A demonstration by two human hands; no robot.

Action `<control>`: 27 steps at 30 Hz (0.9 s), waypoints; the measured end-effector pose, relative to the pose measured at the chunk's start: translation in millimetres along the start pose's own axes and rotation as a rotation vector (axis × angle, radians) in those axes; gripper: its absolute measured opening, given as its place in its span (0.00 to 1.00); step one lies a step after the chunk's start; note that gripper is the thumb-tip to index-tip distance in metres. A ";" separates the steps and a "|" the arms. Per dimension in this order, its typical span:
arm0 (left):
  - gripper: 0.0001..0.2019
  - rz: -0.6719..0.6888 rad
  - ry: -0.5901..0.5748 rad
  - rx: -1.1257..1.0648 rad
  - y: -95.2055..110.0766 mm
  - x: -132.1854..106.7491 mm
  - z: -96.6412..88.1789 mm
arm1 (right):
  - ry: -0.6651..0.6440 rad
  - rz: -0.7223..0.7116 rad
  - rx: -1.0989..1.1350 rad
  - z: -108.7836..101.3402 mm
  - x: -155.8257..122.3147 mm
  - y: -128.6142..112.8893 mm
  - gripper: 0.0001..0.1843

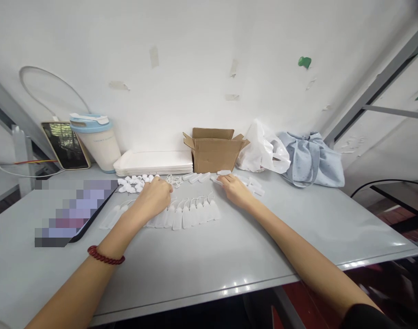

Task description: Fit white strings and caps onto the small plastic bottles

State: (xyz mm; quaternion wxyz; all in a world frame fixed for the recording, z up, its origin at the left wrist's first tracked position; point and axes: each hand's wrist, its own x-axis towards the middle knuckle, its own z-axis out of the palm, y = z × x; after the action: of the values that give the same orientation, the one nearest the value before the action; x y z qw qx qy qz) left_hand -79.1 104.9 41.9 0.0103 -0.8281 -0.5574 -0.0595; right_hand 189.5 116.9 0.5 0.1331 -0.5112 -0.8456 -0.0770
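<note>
Right hand palm-down just before the cardboard box, fingertips touching loose bottles lying crosswise there, grip unclear; left hand curled, hold unclear, farther from the box over the bottle row, necks pointing boxward.

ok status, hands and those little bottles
Left hand curled over bottle row, grip unclear. Right hand touching loose bottles near cardboard box. Nothing blocking either.
</note>
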 end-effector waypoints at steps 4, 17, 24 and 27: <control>0.20 -0.007 0.010 -0.014 -3.5 1.8 1.7 | -0.020 0.020 0.008 -3.4 -0.8 -4.1 0.19; 0.24 0.055 0.381 -0.342 4.5 0.7 -5.7 | 0.063 0.094 0.151 -13.6 -5.8 -10.3 0.15; 0.24 0.202 0.359 -0.394 28.3 -4.9 5.9 | 0.332 -0.069 0.456 -20.2 -13.8 -37.5 0.14; 0.24 0.294 0.372 -0.413 40.7 -9.2 9.8 | 0.356 -0.119 0.497 -23.3 -16.4 -46.7 0.14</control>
State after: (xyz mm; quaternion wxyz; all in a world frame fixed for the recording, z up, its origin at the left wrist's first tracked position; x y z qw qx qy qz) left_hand -44.1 81.8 33.2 -0.0477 -0.8592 -0.3965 -0.3197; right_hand 158.8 75.2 18.0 0.3951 -0.3913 -0.8303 0.0360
